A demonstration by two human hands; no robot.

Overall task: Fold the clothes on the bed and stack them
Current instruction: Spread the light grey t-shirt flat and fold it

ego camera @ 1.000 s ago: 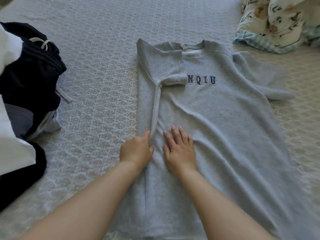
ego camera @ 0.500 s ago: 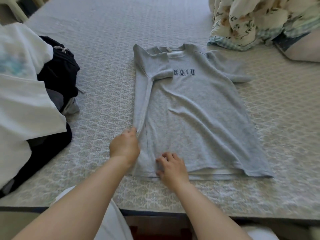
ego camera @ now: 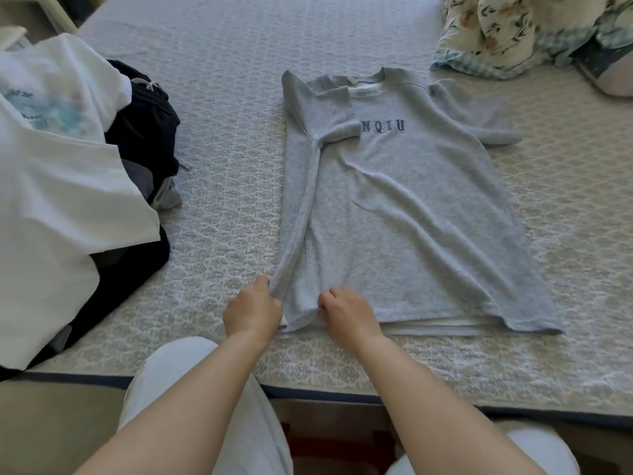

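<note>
A grey T-shirt (ego camera: pixel 411 217) with dark letters on the chest lies flat on the bed, collar away from me. Its left side and left sleeve are folded inward over the body; the right sleeve lies spread out. My left hand (ego camera: pixel 252 310) pinches the folded left edge at the bottom hem. My right hand (ego camera: pixel 346 313) grips the hem a little to the right of it. To the left lies a pile of clothes: a white T-shirt (ego camera: pixel 58 173) with a pale blue print over dark garments (ego camera: pixel 147 128).
The patterned bed cover (ego camera: pixel 222 207) runs to a dark-trimmed front edge (ego camera: pixel 342 395) close to my legs. A floral pillow or quilt (ego camera: pixel 507 32) sits at the back right, with part of another person beside it at the far right.
Both hands slid down the folded left side from mid-shirt to the bottom hem. The right hand went from flat on the cloth to curled on the hem. The view pulled back.
</note>
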